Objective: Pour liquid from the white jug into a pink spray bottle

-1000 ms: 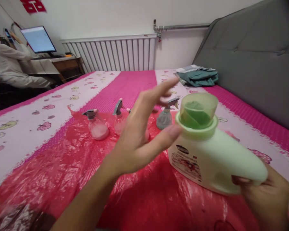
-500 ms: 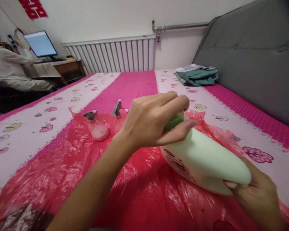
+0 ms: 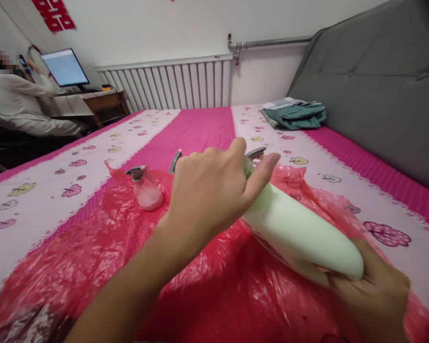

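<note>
Now left hand (image 3: 210, 190) wraps fingers closed over the cap of the tilted bottle (image 3: 300, 233), right hand (image 3: 375, 286) clamping its base; cap-twisting step, needs steady counter-grip.

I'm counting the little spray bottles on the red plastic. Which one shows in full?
The pink one farthest left; only the trigger tips of the others poke out behind the left hand.

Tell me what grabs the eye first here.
A pale green bottle lies tilted at centre right, the left hand wrapped over its cap end and the right hand gripping its base. Beneath them spreads crinkled red plastic sheet, with a small pink spray bottle standing to the left.
</note>
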A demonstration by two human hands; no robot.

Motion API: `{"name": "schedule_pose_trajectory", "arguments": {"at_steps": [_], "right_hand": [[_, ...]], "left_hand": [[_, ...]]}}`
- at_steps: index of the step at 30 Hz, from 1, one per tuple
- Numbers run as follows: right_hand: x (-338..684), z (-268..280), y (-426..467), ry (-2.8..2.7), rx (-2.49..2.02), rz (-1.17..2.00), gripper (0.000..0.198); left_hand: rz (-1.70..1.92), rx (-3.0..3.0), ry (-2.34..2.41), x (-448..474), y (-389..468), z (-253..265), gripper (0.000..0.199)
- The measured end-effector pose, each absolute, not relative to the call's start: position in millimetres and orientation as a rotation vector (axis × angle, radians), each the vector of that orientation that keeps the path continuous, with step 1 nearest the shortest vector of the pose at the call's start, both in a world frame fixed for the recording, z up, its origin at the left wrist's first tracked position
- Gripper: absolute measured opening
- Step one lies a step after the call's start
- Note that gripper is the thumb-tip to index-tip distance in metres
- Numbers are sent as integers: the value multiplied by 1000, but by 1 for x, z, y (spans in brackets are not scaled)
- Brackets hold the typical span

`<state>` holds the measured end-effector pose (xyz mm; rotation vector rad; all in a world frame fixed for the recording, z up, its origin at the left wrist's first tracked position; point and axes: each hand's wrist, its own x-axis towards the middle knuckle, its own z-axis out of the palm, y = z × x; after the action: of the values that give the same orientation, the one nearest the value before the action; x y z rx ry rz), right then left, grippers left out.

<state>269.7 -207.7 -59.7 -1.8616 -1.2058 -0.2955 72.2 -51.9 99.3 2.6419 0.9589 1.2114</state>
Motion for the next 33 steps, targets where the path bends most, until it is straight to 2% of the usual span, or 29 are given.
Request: {"name": "schedule_pose_trajectory", "arguments": {"at_steps": [3,7,9,13,16,22,25,28,31,33], "right_hand": [[265,-55,-207,-1183,-1866,-214,31],[257,-49,-208,-1125,-1873,-138,22],[257,-49,-208,-1154,-1854,-134,21],[266,-51,-206,-1305,-1730,-271,19],[273,-50,-204,-1509,-1562,-353,23],[272,-44,-201,-1629,-1502,-432,25],[272,-45,-200,-1633,-1461,-389,24],[273,-46,-200,-1626,-1441,-356,21],[274,-46,-200,-1620,-1419,-356,20],[275,-47,-201,-1623,-1415,-364,21]], "left_hand": [[968,2593,728,45,-52,108,23],[704,2588,429,15,-48,109,42],[708,2616,457,10,-45,106,45],[801,2679,614,14,-48,105,33],[815,2722,805,22,-54,108,31],[1050,2699,1261,42,-64,99,47],[1054,2704,1403,44,-67,97,55],[938,2748,1323,38,-70,99,57],[857,2757,1026,28,-71,100,46],[808,2752,825,21,-71,101,50]]}}
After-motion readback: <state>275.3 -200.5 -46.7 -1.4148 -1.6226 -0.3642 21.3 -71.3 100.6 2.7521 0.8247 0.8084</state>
